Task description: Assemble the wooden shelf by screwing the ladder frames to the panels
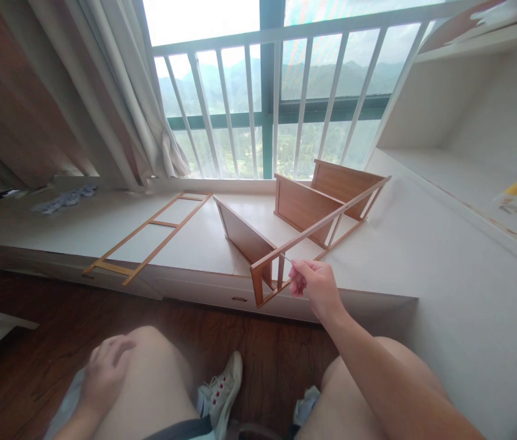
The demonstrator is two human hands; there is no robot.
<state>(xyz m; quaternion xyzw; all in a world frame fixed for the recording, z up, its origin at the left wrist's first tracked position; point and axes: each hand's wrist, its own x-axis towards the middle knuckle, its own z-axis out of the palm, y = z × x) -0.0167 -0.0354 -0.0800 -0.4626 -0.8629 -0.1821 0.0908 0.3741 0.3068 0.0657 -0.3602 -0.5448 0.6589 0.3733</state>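
Observation:
My right hand (pixel 311 284) pinches a thin metal rod (pixel 285 258), like a hex key; most of it is hidden by the fingers. Its tip meets the near end of a partly assembled wooden shelf rack (pixel 308 231). This rack lies on its side on the white window ledge, three brown boards standing up from one ladder-shaped side frame. Its near end juts past the ledge edge. On my left thigh rests my left hand (pixel 105 373), fingers loosely spread and holding nothing. A second ladder-shaped wooden frame (pixel 163 223) lies flat to the left.
The white ledge (pixel 194 244) has drawer fronts below it. Behind stand a white railing (pixel 249 91) and a window. Grey curtains (pixel 116 91) hang at left, near some small pale items (pixel 63 198). A white shelf unit (pixel 460 208) rises at right.

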